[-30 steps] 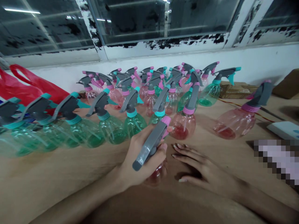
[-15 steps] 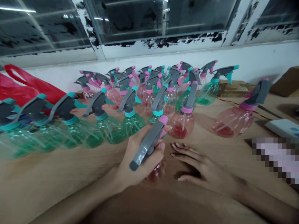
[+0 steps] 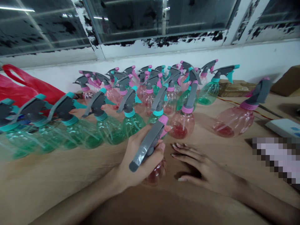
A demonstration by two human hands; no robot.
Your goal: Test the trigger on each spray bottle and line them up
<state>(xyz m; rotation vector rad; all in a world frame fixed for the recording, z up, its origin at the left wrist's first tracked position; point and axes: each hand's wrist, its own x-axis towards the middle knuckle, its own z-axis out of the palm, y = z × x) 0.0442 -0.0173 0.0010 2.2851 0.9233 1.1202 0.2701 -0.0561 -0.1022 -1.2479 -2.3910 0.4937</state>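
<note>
My left hand [image 3: 138, 156] is closed around the neck of a pink spray bottle [image 3: 154, 173] with a grey head and pink nozzle. Its base rests on the table, and my fingers hide most of the neck and trigger. To the right of it, my right hand [image 3: 199, 165] lies on the table with its fingers spread, holding nothing. Just beyond both hands stands another pink spray bottle [image 3: 181, 123]. A row of green spray bottles [image 3: 110, 129] with grey and teal heads runs off to the left.
Behind that row, several more pink and green bottles [image 3: 150, 101] crowd toward the wall. One pink bottle [image 3: 234, 120] stands apart at the right. A red plastic bag [image 3: 32, 87] lies at the left, cardboard boxes [image 3: 288, 82] and a white device [image 3: 284, 126] at the right.
</note>
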